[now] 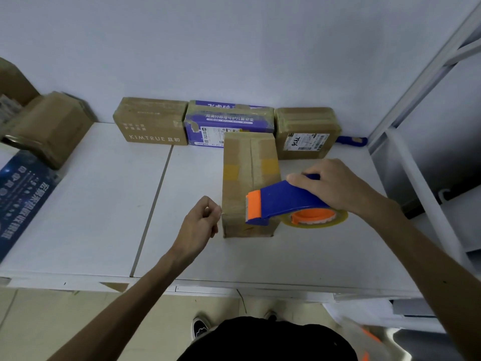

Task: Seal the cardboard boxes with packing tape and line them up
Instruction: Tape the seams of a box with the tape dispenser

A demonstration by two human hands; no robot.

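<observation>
Gripping the dispenser (281, 201) with fingers wrapped right round its handle, the right hand (335, 186) holds the orange blade end over the near end of the box (250, 178), which lies lengthwise mid-table (104, 204), probably so tape can run along its top seam. The left hand (200, 222), fingers curled, pinches thumb to forefinger at the box's near left corner, apparently on the clear tape end, though that is too faint to confirm. Three boxes stand in a row at the wall, the purple one (229, 123) just behind the box's far end, leaving little room for a forward pull; more cartons (49, 126) sit far left.
</observation>
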